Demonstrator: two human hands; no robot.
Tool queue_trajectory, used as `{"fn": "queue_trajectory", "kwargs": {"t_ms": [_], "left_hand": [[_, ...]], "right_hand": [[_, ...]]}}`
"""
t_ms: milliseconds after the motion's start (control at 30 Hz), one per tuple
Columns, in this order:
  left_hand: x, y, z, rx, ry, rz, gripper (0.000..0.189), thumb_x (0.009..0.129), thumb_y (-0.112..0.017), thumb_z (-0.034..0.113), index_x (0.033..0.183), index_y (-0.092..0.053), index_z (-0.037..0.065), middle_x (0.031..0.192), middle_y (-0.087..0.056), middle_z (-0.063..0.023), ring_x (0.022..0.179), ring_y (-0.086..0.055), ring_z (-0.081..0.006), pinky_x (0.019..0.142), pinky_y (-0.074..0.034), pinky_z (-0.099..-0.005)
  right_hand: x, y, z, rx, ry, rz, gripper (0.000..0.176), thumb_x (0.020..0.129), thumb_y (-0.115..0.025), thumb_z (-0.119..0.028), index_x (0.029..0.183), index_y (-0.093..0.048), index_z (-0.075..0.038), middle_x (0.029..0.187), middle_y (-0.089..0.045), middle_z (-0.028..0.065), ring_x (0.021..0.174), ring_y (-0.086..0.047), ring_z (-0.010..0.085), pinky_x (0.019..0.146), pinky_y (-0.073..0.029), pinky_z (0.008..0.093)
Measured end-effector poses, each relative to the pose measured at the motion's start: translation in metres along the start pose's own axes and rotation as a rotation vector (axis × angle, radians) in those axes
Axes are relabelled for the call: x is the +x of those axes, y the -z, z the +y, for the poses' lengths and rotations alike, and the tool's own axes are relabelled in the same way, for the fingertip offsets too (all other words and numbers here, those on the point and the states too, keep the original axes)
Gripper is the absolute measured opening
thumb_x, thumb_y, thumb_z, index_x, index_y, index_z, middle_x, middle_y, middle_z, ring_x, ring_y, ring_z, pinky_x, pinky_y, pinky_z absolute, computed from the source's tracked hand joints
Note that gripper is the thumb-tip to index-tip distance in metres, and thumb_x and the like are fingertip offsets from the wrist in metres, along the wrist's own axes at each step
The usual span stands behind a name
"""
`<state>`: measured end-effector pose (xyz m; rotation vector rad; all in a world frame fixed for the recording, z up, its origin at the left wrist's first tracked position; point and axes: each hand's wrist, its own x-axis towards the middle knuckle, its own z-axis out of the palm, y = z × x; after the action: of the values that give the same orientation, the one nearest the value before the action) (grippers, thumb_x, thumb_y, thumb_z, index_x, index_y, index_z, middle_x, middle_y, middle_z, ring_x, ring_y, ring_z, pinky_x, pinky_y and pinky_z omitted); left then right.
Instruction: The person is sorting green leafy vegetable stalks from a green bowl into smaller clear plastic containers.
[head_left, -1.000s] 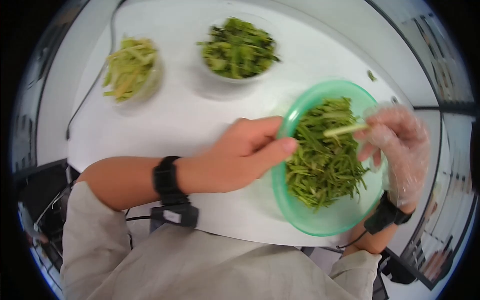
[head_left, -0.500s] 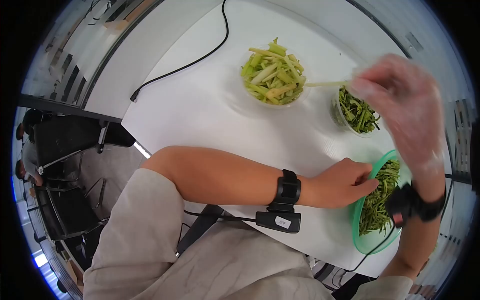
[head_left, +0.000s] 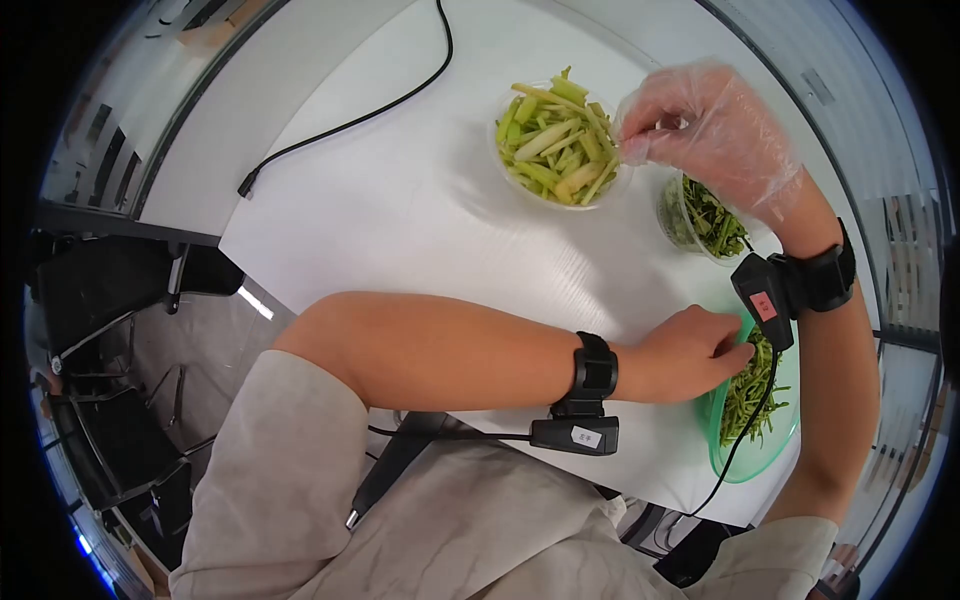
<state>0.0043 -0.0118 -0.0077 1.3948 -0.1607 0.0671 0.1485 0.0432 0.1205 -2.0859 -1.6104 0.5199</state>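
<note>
My left hand (head_left: 690, 352), bare and with a black wristband, grips the left rim of a green bowl (head_left: 745, 468) full of thin green stems near the table's front right edge. My right hand (head_left: 705, 125), in a clear plastic glove, reaches over the right rim of a clear bowl (head_left: 553, 148) of pale cut stalks at the back. Its thumb and forefinger are pinched on the end of a pale stalk that lies on the pile. A small clear bowl (head_left: 703, 228) of dark green leaves sits just under that hand's wrist.
A black cable (head_left: 350, 122) runs across the white table (head_left: 400, 220) at the back left. A small black device (head_left: 585, 436) with a wire hangs below my left wrist, another on my right wrist (head_left: 765, 300). Dark chairs (head_left: 110, 290) stand off the table's left edge.
My right hand has carried the pale stalk from the green bowl up and left to the bowl of pale stalks, and lowered onto its rim. The left hand has stayed on the green bowl.
</note>
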Motion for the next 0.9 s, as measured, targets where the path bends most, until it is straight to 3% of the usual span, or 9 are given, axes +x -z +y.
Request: {"fn": "queue_trajectory", "kwargs": {"t_ms": [100,200,300,400,500,600,800,900], "left_hand": [[0.0,0.0,0.0,0.008,-0.031,0.013,0.034,0.103,-0.065,0.026,0.085,-0.059,-0.002,0.067,-0.063,-0.0159,0.057,-0.057,-0.0307,0.058,-0.045,-0.0438],[0.0,-0.001,0.0,0.02,-0.005,0.006,0.035,0.103,-0.065,0.026,0.084,-0.058,-0.002,0.067,-0.063,-0.0159,0.057,-0.057,-0.0308,0.058,-0.045,-0.0437],[0.0,-0.001,0.001,-0.004,-0.01,0.02,0.035,0.103,-0.065,0.026,0.083,-0.058,-0.002,0.067,-0.063,-0.0159,0.057,-0.057,-0.0314,0.058,-0.045,-0.044],[0.0,0.0,0.001,0.014,0.011,0.006,0.036,0.103,-0.066,0.027,0.083,-0.059,-0.002,0.067,-0.063,-0.0157,0.057,-0.057,-0.0307,0.059,-0.046,-0.0436],[0.0,-0.001,-0.001,0.005,-0.006,0.014,0.034,0.102,-0.066,0.026,0.084,-0.059,-0.002,0.067,-0.063,-0.0154,0.056,-0.056,-0.0294,0.059,-0.046,-0.0425],[0.001,-0.003,-0.005,0.029,-0.012,0.026,0.033,0.102,-0.067,0.026,0.086,-0.06,-0.002,0.067,-0.063,-0.015,0.056,-0.055,-0.0275,0.058,-0.046,-0.0411],[0.0,0.004,-0.005,0.018,0.056,-0.014,0.036,0.103,-0.067,0.029,0.088,-0.062,-0.003,0.067,-0.063,-0.0133,0.057,-0.055,-0.023,0.058,-0.046,-0.0394],[0.0,0.011,-0.003,0.07,0.078,-0.095,0.037,0.107,-0.065,0.031,0.091,-0.064,-0.002,0.066,-0.058,-0.0068,0.059,-0.051,-0.0133,0.056,-0.044,-0.0356]], "right_hand": [[-0.001,-0.003,0.002,-0.081,0.004,-0.031,0.009,0.085,-0.079,-0.007,0.092,-0.079,-0.002,0.076,-0.071,0.0071,0.072,-0.063,0.0139,0.07,-0.051,0.0307],[0.002,-0.003,-0.011,-0.221,-0.121,-0.015,0.009,0.087,-0.077,-0.004,0.096,-0.078,-0.001,0.081,-0.074,0.0066,0.074,-0.064,0.0143,0.072,-0.053,0.0297],[0.001,-0.001,-0.011,-0.191,-0.088,-0.048,0.008,0.083,-0.08,-0.001,0.086,-0.073,0.0,0.078,-0.069,0.0042,0.073,-0.061,0.0115,0.07,-0.05,0.0285],[0.0,-0.001,-0.003,-0.154,0.084,-0.068,0.01,0.083,-0.081,-0.003,0.088,-0.074,0.0,0.078,-0.07,0.0049,0.073,-0.061,0.0117,0.07,-0.05,0.029],[-0.003,-0.003,-0.009,-0.13,-0.125,-0.044,0.01,0.085,-0.08,-0.006,0.091,-0.075,0.0,0.084,-0.072,0.0051,0.077,-0.063,0.0121,0.073,-0.05,0.0293],[-0.009,0.008,-0.002,-0.223,0.007,-0.014,0.011,0.089,-0.078,-0.008,0.096,-0.076,0.0,0.093,-0.075,0.0046,0.083,-0.064,0.0118,0.076,-0.051,0.0287],[-0.097,0.043,-0.017,-0.38,-0.042,0.335,0.014,0.094,-0.073,-0.004,0.107,-0.076,-0.001,0.103,-0.076,0.0049,0.089,-0.067,0.0132,0.081,-0.053,0.0286],[-0.165,0.041,-0.033,-0.273,-0.221,0.309,0.014,0.093,-0.071,0.002,0.106,-0.076,0.0,0.103,-0.076,0.0077,0.091,-0.069,0.0152,0.083,-0.055,0.0299]]}}
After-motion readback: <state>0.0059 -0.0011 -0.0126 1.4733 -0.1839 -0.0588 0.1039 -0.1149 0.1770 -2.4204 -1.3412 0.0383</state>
